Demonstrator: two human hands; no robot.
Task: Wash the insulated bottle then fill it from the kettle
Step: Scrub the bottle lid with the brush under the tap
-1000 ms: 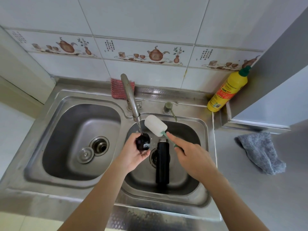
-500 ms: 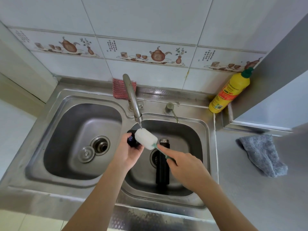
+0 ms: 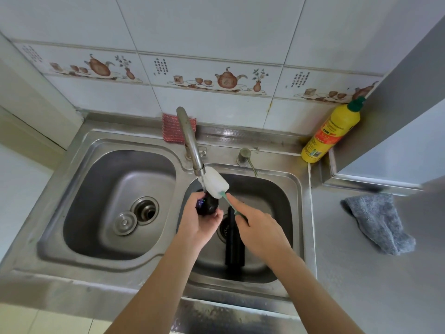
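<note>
Two hands work under a running tap (image 3: pixel 192 150): the left hand (image 3: pixel 199 220) curls its fingers around a black bottle cap (image 3: pixel 208 205), while the right hand (image 3: pixel 258 233) grips the green handle of a white sponge brush (image 3: pixel 216 183), forefinger stretched along it, the sponge head just above the cap. Below and between the hands, the insulated bottle (image 3: pixel 234 247) lies in the right-hand basin (image 3: pixel 272 198), partly hidden by the right hand. A wet cap could slip from the left hand's hold and drop onto the drain; spray may also splash outward.
</note>
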